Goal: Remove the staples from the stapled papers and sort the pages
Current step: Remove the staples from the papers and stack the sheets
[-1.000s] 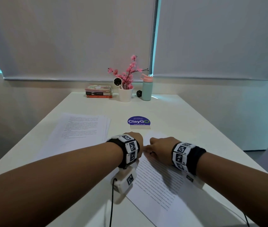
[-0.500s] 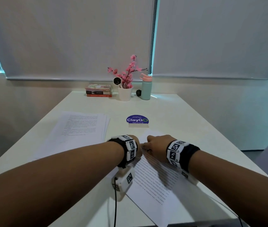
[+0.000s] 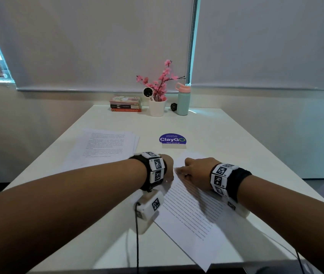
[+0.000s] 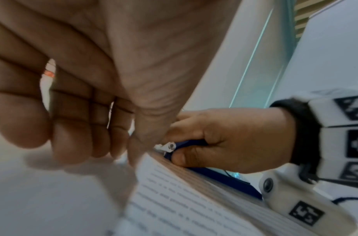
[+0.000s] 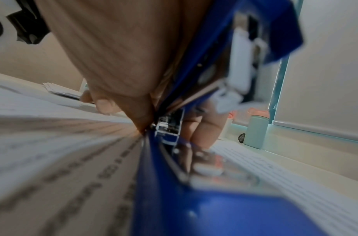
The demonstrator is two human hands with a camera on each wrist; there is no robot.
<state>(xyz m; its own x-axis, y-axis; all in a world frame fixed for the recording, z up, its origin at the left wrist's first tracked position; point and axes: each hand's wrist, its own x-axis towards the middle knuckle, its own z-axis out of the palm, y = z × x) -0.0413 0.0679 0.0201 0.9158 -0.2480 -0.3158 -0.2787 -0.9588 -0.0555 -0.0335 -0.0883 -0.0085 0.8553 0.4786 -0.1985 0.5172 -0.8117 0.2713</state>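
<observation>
Now the right hand [image 3: 195, 173] grips a blue stapler [image 4: 186, 144], fingers curled around it, with its metal tip at the top corner of the stapled papers [image 3: 192, 210] lying slanted on the white table [image 3: 226, 135]. The left hand [image 3: 168, 168] is just beside that corner with fingers curled; whether it pinches the paper cannot be told. A second pile of pages [image 3: 105, 147] lies apart on the left side.
</observation>
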